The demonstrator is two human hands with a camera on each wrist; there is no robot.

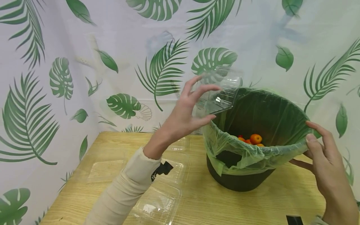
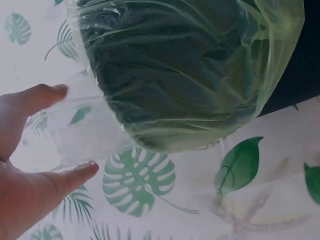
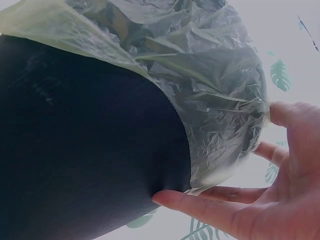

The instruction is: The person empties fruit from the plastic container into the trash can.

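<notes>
My left hand [image 1: 185, 109] holds a clear plastic container [image 1: 226, 89] on its side between thumb and fingers, at the left rim of a black bin [image 1: 239, 181]. In the left wrist view the container [image 2: 82, 132] overlaps the edge of the bin's opening. A thin green bag [image 1: 253, 157] lines the bin and folds down over the rim. Several small orange fruits [image 1: 256, 139] lie inside. My right hand [image 1: 329, 159] grips the right side of the rim through the bag. The right wrist view shows one fingertip touching the bin's black wall [image 3: 100, 135].
Several clear plastic containers or lids [image 1: 158, 201] lie on the wooden table [image 1: 225, 206], left of the bin and partly behind my left sleeve [image 1: 126, 187]. A leaf-patterned cloth [image 1: 174, 31] hangs close behind the table. A black piece [image 1: 293, 220] shows at the bottom right.
</notes>
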